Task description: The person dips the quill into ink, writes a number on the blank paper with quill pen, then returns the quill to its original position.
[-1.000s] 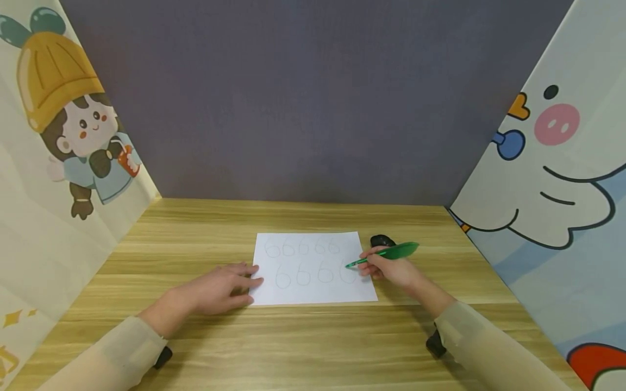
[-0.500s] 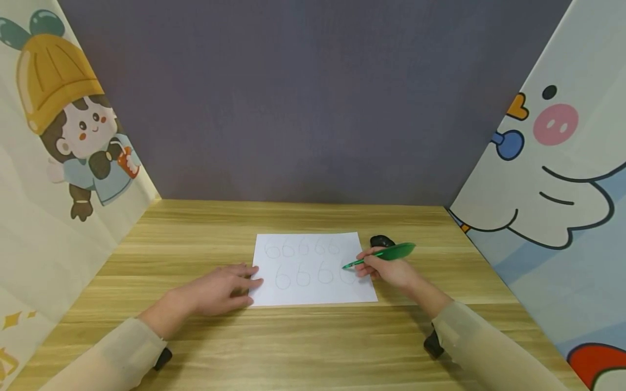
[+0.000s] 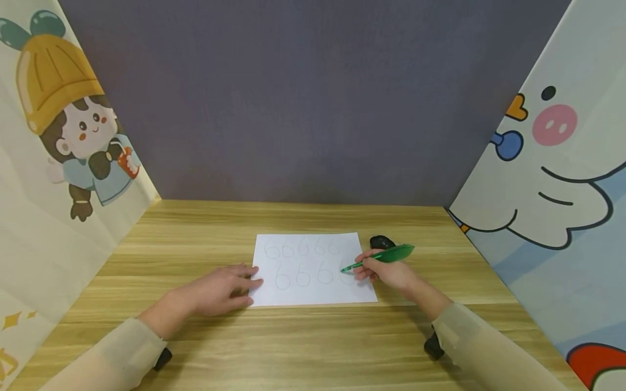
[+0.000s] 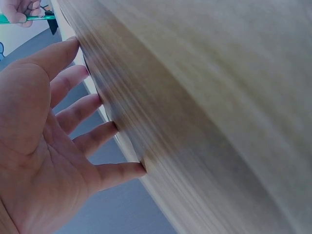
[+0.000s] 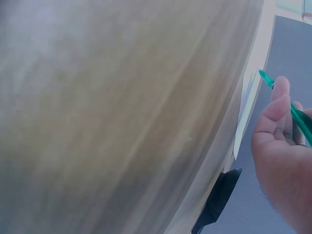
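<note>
A white sheet of paper [image 3: 313, 296] lies on the table, bearing two rows of faintly drawn 6s. My right hand [image 3: 388, 270] pinches a green pen with a feather-shaped end [image 3: 398, 253], its tip down at the left side of the rightmost 6 in the lower row. Part of that figure is hidden behind my fingers. In the right wrist view the green pen [image 5: 301, 124] runs between thumb and fingers. My left hand [image 3: 217, 290] rests with spread fingers, several fingertips on the paper's left edge; the left wrist view shows the palm [image 4: 53, 141] and extended fingers.
A black rounded object [image 3: 381, 241] sits just behind my right hand. The wooden table [image 3: 293, 347] ends at a dark grey panel [image 3: 303, 108]. Side walls with cartoon prints [image 3: 98, 125] flank it left and right.
The pen tip has shifted slightly left and then down along the last 6 in the lower row, with my right hand following. My left hand and the paper stay in place.
</note>
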The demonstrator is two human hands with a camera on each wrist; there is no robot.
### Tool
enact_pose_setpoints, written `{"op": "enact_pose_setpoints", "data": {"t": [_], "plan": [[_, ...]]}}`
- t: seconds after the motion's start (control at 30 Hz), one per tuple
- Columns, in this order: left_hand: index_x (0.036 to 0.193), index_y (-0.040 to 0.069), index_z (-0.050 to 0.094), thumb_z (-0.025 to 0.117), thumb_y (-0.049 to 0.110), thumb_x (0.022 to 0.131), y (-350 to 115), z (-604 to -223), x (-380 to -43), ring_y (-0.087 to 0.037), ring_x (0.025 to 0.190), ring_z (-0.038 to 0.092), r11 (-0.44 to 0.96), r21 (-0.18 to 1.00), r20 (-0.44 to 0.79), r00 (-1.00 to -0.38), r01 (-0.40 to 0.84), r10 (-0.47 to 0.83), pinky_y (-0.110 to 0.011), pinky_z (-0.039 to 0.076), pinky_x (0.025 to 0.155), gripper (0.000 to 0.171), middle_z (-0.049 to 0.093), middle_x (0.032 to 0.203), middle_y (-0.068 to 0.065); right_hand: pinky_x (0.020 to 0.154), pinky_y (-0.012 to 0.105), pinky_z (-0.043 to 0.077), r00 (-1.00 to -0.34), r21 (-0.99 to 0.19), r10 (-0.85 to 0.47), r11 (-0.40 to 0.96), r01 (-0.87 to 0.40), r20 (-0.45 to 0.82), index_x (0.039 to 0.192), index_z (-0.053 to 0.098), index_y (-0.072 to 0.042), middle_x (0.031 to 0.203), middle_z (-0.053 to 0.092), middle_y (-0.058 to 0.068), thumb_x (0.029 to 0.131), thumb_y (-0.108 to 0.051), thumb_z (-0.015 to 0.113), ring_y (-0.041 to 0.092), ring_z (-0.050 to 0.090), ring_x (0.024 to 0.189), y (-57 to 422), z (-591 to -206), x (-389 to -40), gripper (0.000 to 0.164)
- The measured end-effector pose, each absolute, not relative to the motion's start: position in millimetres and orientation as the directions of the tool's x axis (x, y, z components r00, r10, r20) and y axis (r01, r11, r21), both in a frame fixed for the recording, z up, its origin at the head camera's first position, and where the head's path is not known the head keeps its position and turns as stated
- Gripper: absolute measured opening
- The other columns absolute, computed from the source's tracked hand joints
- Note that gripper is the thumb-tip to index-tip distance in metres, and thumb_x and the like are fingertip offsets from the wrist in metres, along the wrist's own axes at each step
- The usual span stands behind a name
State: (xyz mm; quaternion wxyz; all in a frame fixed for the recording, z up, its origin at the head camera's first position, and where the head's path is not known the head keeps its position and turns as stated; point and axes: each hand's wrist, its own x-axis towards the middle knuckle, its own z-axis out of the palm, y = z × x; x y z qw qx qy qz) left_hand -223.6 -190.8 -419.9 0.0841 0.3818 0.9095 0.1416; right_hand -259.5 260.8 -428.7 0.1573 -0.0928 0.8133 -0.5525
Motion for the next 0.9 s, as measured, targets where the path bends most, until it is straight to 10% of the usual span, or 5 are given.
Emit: {"op": "enact_pose_setpoints", "data": {"t": [0.9], "plan": [[0.155,0.009,0.063,0.066,0.037,0.110,-191.0,-419.5,-222.2,-0.054,0.155,0.044,0.670,0.336,-0.047,-0.699,0.662,0.714,-0.079,0.039,0.120,0.053,0.050,0.168,-0.024,0.063,0.026,0.046,-0.968,-0.938,-0.245,0.346,-0.029,-0.061,0.140,0.057,0.014,0.107,0.082,0.008,0.117,-0.017,0.047,0.016,0.072,0.082,299.7,-414.4,-248.7,0.040]]}}
